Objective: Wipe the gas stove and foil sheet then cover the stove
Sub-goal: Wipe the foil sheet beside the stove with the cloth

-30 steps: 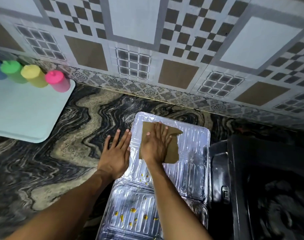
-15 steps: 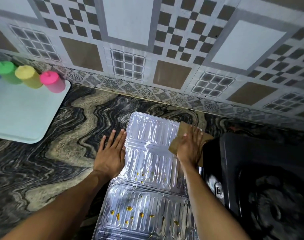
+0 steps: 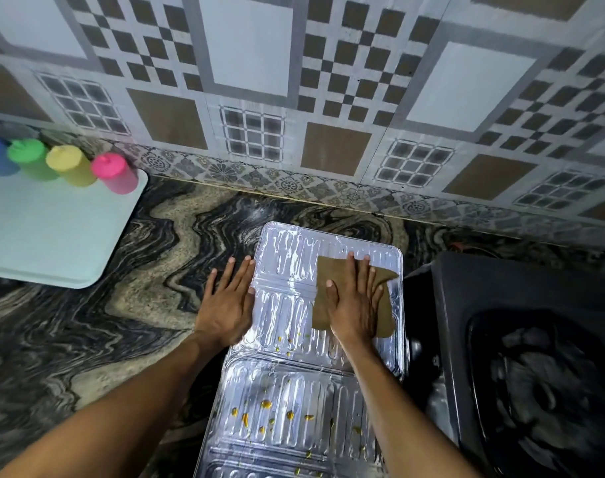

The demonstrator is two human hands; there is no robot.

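Observation:
A ribbed silver foil sheet [image 3: 287, 270] lies flat on the marbled counter, running from the middle toward me. Yellow specks dot its middle and near panels. A brown cloth [image 3: 385, 315] rests on its far right panel. My right hand [image 3: 354, 301] presses flat on that cloth, fingers spread toward the wall. My left hand [image 3: 227, 301] lies flat on the counter, its fingers touching the sheet's left edge. The black gas stove [image 3: 521, 339] sits just right of the sheet.
A pale blue tray [image 3: 53, 236] stands at the far left with blue, green, yellow and pink bottles [image 3: 70, 165] along its back. The patterned tiled wall [image 3: 294, 98] rises behind the counter. Dark swirled countertop [image 3: 139, 270] lies between tray and sheet.
My right hand slid the cloth from the sheet's middle to its right edge by the stove, then back onto the right panel. My left hand stayed at the sheet's left edge.

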